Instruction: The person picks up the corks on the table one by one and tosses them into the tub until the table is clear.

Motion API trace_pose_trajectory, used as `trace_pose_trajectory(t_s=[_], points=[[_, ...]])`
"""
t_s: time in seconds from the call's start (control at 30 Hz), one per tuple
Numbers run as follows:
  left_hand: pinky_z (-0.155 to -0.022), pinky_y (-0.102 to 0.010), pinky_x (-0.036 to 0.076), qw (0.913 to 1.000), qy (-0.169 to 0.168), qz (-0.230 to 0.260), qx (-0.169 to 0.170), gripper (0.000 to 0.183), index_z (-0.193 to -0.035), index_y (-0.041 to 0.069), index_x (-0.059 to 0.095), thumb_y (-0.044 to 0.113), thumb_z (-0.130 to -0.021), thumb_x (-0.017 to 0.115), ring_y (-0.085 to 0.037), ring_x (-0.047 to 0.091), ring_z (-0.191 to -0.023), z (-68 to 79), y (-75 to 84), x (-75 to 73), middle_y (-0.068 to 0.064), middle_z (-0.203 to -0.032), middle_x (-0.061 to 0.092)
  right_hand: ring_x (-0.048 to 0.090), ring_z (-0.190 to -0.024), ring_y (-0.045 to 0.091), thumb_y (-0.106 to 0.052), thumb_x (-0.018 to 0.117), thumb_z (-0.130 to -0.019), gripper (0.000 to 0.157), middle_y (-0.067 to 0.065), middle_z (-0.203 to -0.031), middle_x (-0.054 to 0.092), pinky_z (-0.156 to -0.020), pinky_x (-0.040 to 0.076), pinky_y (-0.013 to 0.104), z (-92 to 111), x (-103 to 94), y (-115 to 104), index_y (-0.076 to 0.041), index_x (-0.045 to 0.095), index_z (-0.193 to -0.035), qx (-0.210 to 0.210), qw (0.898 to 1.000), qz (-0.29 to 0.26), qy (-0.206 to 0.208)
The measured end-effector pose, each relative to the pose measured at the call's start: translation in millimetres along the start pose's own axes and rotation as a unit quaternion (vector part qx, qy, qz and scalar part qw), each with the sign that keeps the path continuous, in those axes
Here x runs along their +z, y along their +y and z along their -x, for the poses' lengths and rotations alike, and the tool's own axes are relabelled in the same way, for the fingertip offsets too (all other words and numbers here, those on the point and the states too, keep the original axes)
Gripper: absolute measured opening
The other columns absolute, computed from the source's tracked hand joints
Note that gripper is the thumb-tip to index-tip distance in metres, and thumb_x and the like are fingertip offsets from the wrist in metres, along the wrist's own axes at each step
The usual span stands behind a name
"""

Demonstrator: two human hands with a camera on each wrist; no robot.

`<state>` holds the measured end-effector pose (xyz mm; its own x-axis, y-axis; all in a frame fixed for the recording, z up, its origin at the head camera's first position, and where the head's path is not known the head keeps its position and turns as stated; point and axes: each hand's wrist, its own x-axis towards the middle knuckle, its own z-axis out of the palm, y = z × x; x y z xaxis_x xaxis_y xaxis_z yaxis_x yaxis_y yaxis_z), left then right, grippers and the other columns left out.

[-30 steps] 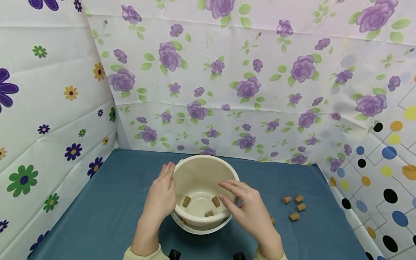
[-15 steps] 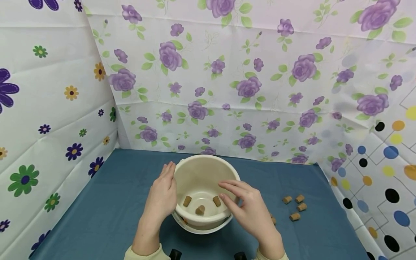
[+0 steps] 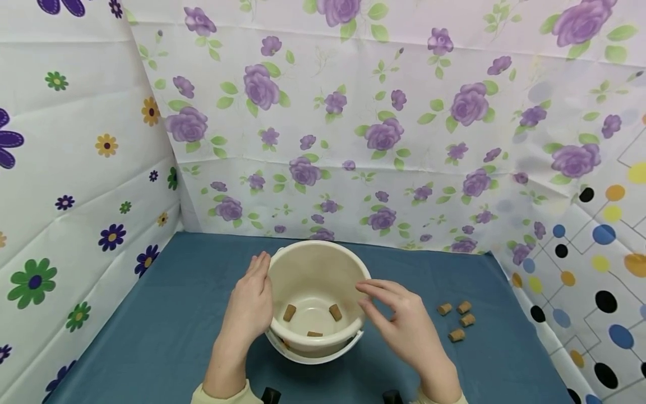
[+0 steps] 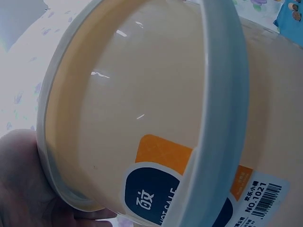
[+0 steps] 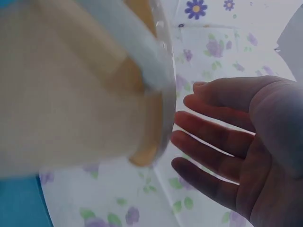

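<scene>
We find the bucket [image 3: 315,269] on the worktop [image 3: 202,286], between both hands, corks [image 3: 289,312] inside. Left hand [image 3: 249,303] lies along its side, fingers straight, probably steadying it. Right hand [image 3: 405,321]: fingers relaxed, holding nothing, beside the opposite side, perhaps guarding it.

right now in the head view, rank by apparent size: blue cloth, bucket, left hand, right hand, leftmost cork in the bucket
1. Blue cloth
2. Bucket
3. Left hand and right hand: too alike to rank
4. Leftmost cork
</scene>
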<state>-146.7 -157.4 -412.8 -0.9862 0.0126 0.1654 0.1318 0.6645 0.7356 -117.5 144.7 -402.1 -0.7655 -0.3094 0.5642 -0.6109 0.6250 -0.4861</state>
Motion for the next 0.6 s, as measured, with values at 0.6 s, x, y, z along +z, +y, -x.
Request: trace_pose_trajectory(t_s=[0.6], points=[[-0.130,-0.057,0.018,1.0000,-0.004,0.004,-0.005,0.052,-0.166,-0.001,0.034,0.017,-0.117,0.031,-0.032,0.017,-0.163,-0.1,-0.5,-1.1,-0.015,-0.173,0.029,0.073,-0.088,0.014,-0.020,0.082,-0.097,0.023,0.001,-0.123,0.076,-0.053,0.051,0.023,51,-39.1,52,-0.023,0.082,-0.120,0.141,0.979,0.136,-0.061]])
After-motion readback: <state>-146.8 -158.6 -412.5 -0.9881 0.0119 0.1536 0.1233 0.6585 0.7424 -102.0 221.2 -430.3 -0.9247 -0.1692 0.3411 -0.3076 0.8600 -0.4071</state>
